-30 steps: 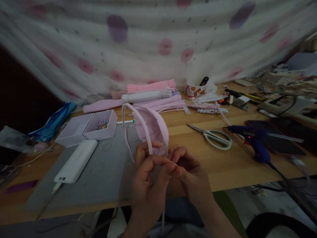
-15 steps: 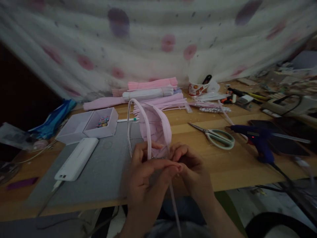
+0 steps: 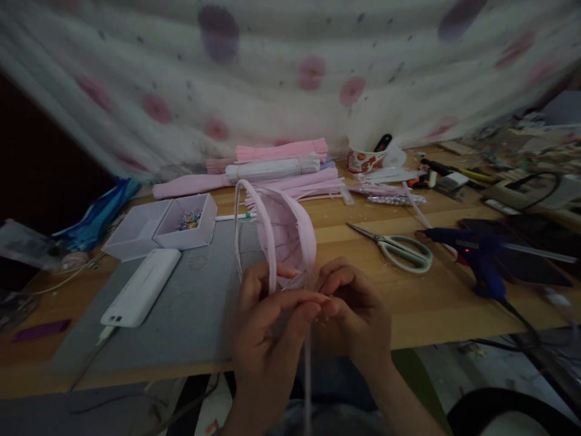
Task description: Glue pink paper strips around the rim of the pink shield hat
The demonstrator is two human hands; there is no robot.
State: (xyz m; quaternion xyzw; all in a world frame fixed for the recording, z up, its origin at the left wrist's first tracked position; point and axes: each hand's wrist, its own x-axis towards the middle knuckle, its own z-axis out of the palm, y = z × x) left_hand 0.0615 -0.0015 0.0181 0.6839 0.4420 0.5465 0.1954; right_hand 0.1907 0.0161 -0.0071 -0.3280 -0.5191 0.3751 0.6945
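A small pale-pink basket with a looped handle is tipped toward my hands above the bench. My left hand grips its near edge, fingers closed around the lower handle. My right hand is pinched shut, its fingertips meeting the left ones at the rim. Whatever sits between the right fingertips is too small and covered to make out. From below the fingertips a narrow pale-pink strip hangs toward my lap.
Scissors and a blue glue gun with a red light lie to the right. Left are a white power bank on a grey mat and a box of beads. Behind lie bundles of pink and white strips.
My right fingers have shifted slightly at the rim, and the hanging strip has swung left to hang straighter. The basket stays in my left hand.
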